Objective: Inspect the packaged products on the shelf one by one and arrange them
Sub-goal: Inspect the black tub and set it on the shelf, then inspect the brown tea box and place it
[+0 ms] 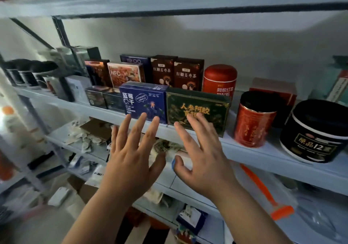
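The one view comes from a wide-angle camera on the head, close to the shelf (263, 155), facing forward and slightly down. It is tilted, so the boards slope down rightward. The left hand (130, 155) and right hand (203, 155) enter from below.

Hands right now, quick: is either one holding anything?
Left hand: open, fingers spread, holding nothing.
Right hand: open, fingers spread, holding nothing.

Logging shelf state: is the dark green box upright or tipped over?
Upright: the dark green box stands on the shelf, printed face forward, beside the blue box.
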`<action>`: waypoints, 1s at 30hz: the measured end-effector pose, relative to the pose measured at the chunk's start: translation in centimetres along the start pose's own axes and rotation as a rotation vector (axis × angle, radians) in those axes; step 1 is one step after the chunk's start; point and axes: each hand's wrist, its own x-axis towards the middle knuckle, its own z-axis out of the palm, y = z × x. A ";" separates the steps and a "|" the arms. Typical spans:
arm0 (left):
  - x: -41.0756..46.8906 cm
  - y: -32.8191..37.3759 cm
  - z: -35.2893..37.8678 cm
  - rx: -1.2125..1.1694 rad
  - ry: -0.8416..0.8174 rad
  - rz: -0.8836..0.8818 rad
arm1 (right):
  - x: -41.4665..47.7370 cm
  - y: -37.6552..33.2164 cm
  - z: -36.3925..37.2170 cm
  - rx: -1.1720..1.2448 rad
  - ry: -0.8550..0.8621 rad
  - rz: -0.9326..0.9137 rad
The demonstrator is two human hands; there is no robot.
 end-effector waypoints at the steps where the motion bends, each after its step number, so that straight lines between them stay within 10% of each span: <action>1: 0.0 -1.2 0.0 -0.006 0.001 -0.001 | 0.7 -0.5 0.5 0.000 -0.002 0.001; 17: 7.4 -19.0 1.7 -0.076 -0.094 0.123 | 24.0 -5.4 4.4 -0.205 -0.124 0.254; 30: 11.0 -18.1 4.4 -0.175 -0.031 0.269 | 37.2 5.4 9.4 -0.637 -0.637 0.625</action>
